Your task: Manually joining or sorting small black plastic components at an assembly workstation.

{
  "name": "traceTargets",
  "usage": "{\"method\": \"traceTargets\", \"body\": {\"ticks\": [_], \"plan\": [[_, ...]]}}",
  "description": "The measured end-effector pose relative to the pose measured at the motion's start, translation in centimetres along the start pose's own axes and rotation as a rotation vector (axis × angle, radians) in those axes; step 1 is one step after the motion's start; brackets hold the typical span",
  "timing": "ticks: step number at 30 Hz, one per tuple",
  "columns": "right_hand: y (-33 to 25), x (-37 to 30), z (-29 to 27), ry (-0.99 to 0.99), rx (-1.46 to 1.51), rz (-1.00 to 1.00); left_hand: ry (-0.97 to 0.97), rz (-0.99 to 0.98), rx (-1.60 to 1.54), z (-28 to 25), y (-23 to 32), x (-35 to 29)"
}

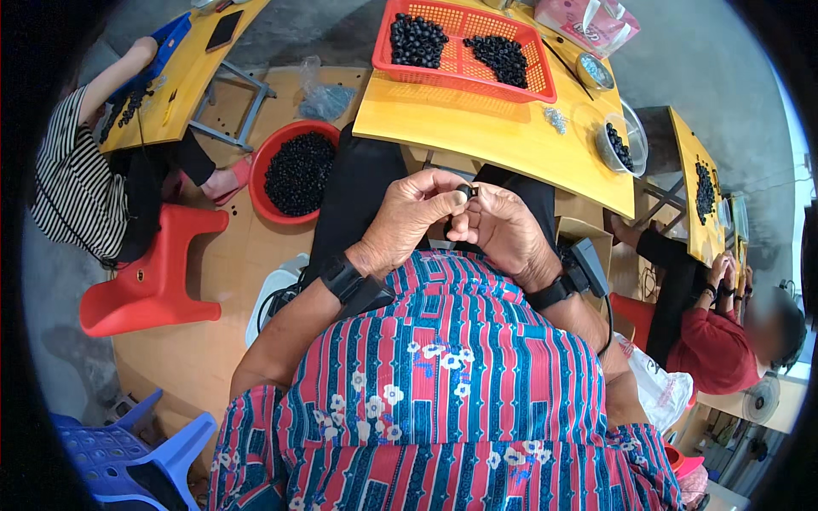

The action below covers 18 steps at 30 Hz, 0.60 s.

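Observation:
Over my lap, my left hand [413, 213] and my right hand [509, 226] meet fingertip to fingertip. Between their pinched thumbs and forefingers sits a small black part [465, 191], mostly covered by the fingers; its exact kind is too small to make out. Ahead on the yellow table [477, 128] stands a red plastic basket [460, 78] with two heaps of black parts, the left heap [417, 41] rounder and larger-pieced than the right heap [498, 60]. A clear bowl [603, 149] at the table's right holds more black pieces.
A red tub [271, 200] full of small black parts stands on the floor, left of my legs. Small clear pieces [555, 119] and a metal dish [595, 71] lie on the table. Red [162, 272] and blue [141, 451] stools stand left. Co-workers sit at tables on both sides.

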State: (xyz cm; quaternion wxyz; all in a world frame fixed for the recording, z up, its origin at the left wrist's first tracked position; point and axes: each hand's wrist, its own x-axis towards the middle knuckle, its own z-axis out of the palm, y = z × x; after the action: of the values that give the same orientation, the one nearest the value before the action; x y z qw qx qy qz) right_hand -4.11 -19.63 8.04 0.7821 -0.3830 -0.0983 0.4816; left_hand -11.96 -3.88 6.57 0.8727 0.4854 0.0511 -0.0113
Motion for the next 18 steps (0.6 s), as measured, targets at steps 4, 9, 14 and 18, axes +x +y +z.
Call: {"method": "traceTargets", "body": {"ticks": [4, 9, 14, 18], "plan": [[0.1, -0.1, 0.1, -0.032, 0.005, 0.036, -0.038, 0.076, 0.017, 0.0, 0.0, 0.1], [0.1, -0.2, 0.4, -0.012, 0.037, 0.036, -0.031, 0.143, 0.086, -0.1, -0.3, 0.4], [0.0, 0.0, 0.4, -0.039, 0.028, 0.023, 0.006, 0.217, 0.232, 0.1, 0.1, 0.4], [0.1, -0.1, 0.5, 0.032, 0.034, 0.030, 0.001, 0.203, 0.314, 0.0, 0.9, 0.3]]}}
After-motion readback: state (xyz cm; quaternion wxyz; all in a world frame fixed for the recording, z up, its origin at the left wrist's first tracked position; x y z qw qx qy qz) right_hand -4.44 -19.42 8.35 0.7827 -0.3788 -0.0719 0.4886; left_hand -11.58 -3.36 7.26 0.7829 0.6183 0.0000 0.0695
